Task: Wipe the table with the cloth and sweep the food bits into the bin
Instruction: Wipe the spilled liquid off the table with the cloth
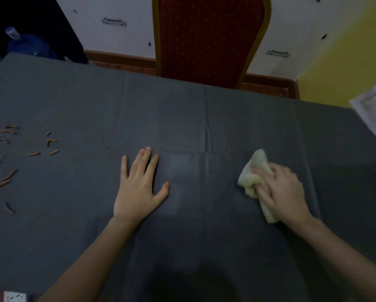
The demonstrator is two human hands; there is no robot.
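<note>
This looks like a dining room in a home or small eatery: a table [204,118] under a creased grey cover, a red upholstered chair [211,38] with a gold frame pushed against its far side, white cupboard fronts with metal handles [114,21] (two show), a blue water jug [28,43], yellow wall [344,62].

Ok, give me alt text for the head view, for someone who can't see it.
A person's right hand presses a pale yellow cloth onto a dark grey table, while the left hand lies flat and open beside it. Orange food bits are scattered at the table's far left; a red chair stands behind.
</note>
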